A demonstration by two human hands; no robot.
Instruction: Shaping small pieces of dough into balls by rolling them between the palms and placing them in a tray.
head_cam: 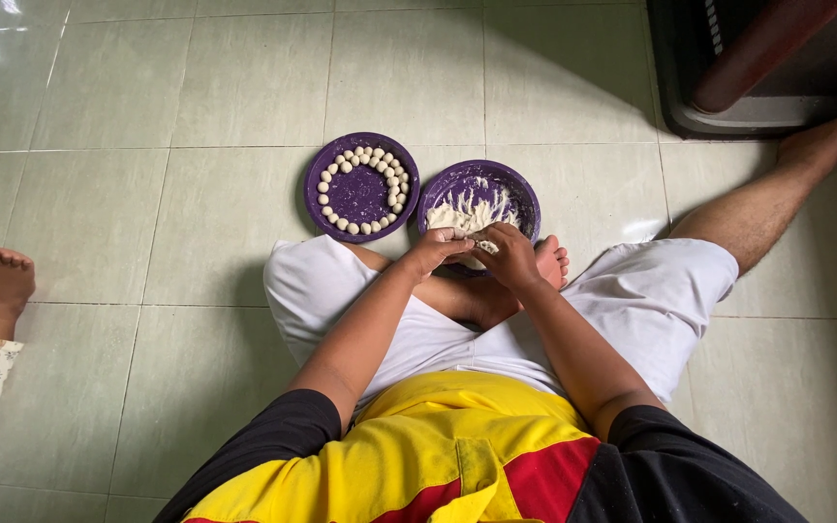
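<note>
I sit on a tiled floor with two purple plates in front of me. The left plate carries several small white dough balls set in a ring near its rim. The right plate holds a heap of pale dough. My left hand and my right hand meet at this plate's near edge, both pinching a small piece of dough between the fingers.
My right leg stretches toward a dark appliance base at the top right; my left foot is tucked under the dough plate. Another person's bare foot and patterned trouser leg lie at the left edge.
</note>
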